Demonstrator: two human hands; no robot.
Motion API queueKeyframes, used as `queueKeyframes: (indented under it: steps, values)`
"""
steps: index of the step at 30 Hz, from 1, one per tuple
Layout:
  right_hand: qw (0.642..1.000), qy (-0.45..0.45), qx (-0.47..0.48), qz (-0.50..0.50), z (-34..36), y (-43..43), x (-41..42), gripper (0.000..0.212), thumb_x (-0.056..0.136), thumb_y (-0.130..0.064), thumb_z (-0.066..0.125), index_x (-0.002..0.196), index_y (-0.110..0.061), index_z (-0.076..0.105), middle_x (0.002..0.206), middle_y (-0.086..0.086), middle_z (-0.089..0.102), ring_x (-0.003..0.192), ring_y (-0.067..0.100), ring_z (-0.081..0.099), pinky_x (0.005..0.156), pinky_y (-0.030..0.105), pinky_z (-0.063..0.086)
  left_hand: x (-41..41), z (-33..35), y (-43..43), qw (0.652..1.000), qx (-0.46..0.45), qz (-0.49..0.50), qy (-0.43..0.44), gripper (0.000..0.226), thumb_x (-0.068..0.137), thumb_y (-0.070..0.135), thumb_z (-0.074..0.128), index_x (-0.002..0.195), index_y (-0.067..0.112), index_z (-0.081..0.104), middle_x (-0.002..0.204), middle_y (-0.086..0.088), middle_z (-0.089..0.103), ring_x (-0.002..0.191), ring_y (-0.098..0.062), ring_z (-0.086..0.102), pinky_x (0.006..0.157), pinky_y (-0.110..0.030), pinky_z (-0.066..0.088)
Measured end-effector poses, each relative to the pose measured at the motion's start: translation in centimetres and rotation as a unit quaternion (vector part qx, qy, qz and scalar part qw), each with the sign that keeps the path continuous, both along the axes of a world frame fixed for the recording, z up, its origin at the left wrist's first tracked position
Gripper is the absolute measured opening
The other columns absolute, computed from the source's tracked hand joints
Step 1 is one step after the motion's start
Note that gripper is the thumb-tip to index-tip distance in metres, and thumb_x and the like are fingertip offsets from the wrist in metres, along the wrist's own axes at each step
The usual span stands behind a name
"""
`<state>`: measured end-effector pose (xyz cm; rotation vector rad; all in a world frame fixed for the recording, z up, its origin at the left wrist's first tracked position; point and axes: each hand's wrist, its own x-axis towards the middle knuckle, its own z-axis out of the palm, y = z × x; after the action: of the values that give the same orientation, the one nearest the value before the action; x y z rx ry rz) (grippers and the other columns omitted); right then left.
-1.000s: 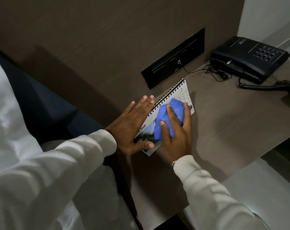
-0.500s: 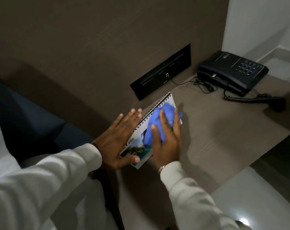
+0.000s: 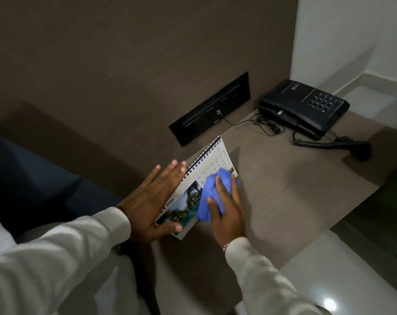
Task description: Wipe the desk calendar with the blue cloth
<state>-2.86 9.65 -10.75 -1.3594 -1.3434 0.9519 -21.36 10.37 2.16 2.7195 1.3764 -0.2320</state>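
A spiral-bound desk calendar with a palm-tree photo lies flat on the brown desk, near the wall. My left hand rests flat along its spiral edge, thumb pressed on the lower corner, holding it down. My right hand presses a crumpled blue cloth onto the calendar's lower right edge, fingers spread over the cloth. Part of the date grid shows above the cloth.
A black telephone sits at the back right, its coiled cord and handset lying on the desk. A black socket panel is set in the wall behind the calendar. The desk's right edge drops to a pale floor.
The right hand with the cloth has slid down from the date grid toward the calendar's lower right edge, uncovering more dates. The left hand keeps its hold. The camera has shifted.
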Motion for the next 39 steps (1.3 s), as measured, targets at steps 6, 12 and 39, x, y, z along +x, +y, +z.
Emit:
queueKeyframes:
  steps: [6, 12, 39]
  values:
    - [0.996, 0.066, 0.034, -0.046, 4.4, 2.9, 0.0, 0.051, 0.093, -0.044, 0.049, 0.141, -0.043, 0.032, 0.157, -0.016, 0.013, 0.139, 0.002, 0.021, 0.098, -0.005, 0.021, 0.0, -0.1, 0.0, 1.000, 0.003, 0.000, 0.014, 0.111, 0.082, 0.074, 0.046, 0.157, 0.006, 0.000, 0.168, -0.008, 0.000, 0.155, -0.026, -0.003, 0.123, -0.052, 0.008]
    - [0.997, 0.066, -0.048, -0.007, 3.8, 1.9, -1.6, 0.060, 0.097, -0.043, 0.039, 0.142, -0.053, 0.001, 0.153, -0.021, -0.020, 0.148, 0.010, -0.007, 0.116, 0.048, 0.031, 0.1, 0.1, 0.0, 1.000, -0.008, 0.001, -0.009, 0.108, 0.083, 0.070, 0.048, 0.157, 0.007, 0.001, 0.168, -0.007, -0.001, 0.155, -0.024, -0.004, 0.124, -0.049, 0.006]
    - [0.999, 0.005, -0.017, -0.052, 1.5, -0.1, -2.9, 0.065, 0.096, -0.039, 0.044, 0.151, -0.024, 0.012, 0.163, 0.007, 0.001, 0.148, 0.015, 0.003, 0.118, 0.037, 0.026, -0.2, -0.1, 0.3, 1.000, -0.023, 0.010, 0.009, 0.117, 0.077, 0.076, 0.051, 0.157, 0.015, -0.008, 0.168, 0.001, -0.007, 0.155, -0.020, -0.005, 0.124, -0.043, 0.003]
